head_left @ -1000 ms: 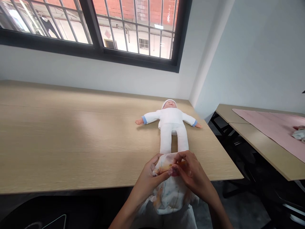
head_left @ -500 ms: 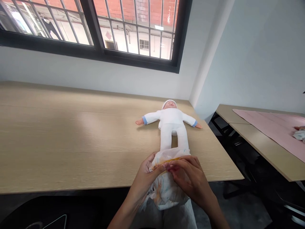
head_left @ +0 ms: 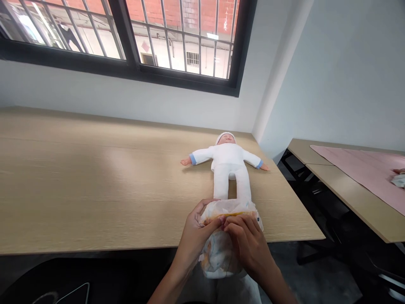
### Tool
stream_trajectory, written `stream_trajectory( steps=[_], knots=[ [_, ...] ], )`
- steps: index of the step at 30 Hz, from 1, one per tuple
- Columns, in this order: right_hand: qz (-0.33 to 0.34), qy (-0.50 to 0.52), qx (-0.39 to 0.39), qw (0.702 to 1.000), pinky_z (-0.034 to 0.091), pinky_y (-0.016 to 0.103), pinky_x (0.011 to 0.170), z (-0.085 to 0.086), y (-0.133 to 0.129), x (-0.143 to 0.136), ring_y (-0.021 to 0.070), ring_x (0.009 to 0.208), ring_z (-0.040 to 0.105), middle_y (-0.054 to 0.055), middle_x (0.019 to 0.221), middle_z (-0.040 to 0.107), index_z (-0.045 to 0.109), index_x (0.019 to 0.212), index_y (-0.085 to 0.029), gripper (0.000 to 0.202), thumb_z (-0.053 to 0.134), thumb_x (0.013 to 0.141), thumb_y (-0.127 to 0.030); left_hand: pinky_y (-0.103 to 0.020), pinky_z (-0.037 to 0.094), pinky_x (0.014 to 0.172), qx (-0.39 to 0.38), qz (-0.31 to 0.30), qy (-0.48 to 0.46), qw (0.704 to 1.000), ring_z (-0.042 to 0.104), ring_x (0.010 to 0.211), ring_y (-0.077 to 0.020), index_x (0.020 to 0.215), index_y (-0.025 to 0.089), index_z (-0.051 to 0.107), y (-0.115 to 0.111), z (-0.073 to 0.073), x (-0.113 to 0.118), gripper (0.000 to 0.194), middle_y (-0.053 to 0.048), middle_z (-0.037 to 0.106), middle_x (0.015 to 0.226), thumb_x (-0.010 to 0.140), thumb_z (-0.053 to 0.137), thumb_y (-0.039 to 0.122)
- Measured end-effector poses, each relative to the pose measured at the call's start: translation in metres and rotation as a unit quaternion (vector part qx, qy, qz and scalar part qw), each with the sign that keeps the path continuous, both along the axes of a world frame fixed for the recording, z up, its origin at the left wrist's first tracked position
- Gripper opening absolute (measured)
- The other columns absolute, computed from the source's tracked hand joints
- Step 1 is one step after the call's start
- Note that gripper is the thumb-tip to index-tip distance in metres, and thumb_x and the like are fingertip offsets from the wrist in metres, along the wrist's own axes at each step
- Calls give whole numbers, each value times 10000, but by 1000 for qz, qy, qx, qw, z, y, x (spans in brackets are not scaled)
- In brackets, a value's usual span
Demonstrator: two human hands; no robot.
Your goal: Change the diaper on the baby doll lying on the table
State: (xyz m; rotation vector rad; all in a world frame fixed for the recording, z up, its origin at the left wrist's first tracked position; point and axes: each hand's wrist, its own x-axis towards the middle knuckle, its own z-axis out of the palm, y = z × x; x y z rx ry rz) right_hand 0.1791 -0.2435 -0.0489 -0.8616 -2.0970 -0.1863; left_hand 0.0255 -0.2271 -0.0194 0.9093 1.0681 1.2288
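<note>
A white patterned diaper (head_left: 218, 255) with an orange-yellow band hangs at the table's front edge, just beyond my lap. My left hand (head_left: 198, 223) grips its left side, thumb pressed on the band. My right hand (head_left: 248, 236) pinches the band near the middle, its fingertips close to my left thumb. Past the diaper, a baby doll (head_left: 229, 156) in a white suit and cap lies on its back, arms spread and legs toward me. The doll's feet are hidden behind the diaper and my hands.
The doll lies near the right end of a wooden table (head_left: 95, 181) under a barred window (head_left: 180, 42). At right, across a gap, a second table (head_left: 354, 198) bears a pink cloth (head_left: 363, 169). A black chair (head_left: 79, 278) stands at lower left.
The diaper's right side has spread outward and its top edge now shows wider. My right hand has shifted slightly, its fingers more curled on the band. The doll lies still.
</note>
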Motion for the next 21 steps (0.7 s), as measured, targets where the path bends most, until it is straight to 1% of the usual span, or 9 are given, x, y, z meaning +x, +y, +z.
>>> stream_trajectory(
  steps=[3,6,11,17,21],
  knots=[
    [4,3,1,1000,469,320,799,2,-1,0,161,834,577,39,925,668,529,918,-186,191,380,943,-68,-175,465,545,7,0,-16,1000,564,589,-99,990,156,607,-1,-2,3,513,21,630,685,571,831,349],
    [9,9,0,1000,469,313,783,2,-1,3,157,828,577,34,910,666,521,875,-198,201,379,943,-75,-171,465,546,9,-7,-27,1000,564,597,-96,984,160,599,-2,-4,4,502,23,628,693,578,831,343],
    [17,57,-9,998,465,341,825,-1,-5,11,163,888,619,21,930,689,531,936,-219,163,450,916,-79,-170,462,547,4,-16,-37,999,556,584,-90,972,161,597,-1,-4,3,477,22,637,701,591,827,332],
    [-6,100,8,995,462,356,829,2,-5,11,171,908,646,15,952,718,532,969,-229,197,546,857,-67,-186,476,565,14,-5,-26,1000,585,623,-115,932,157,621,1,-1,2,429,3,659,725,607,810,362],
    [-19,101,17,995,470,350,826,2,-5,8,168,911,661,11,972,732,546,979,-239,216,534,858,-60,-192,481,567,5,-8,-22,1000,594,623,-120,967,162,614,-1,0,2,461,1,662,741,611,808,380]
  ],
)
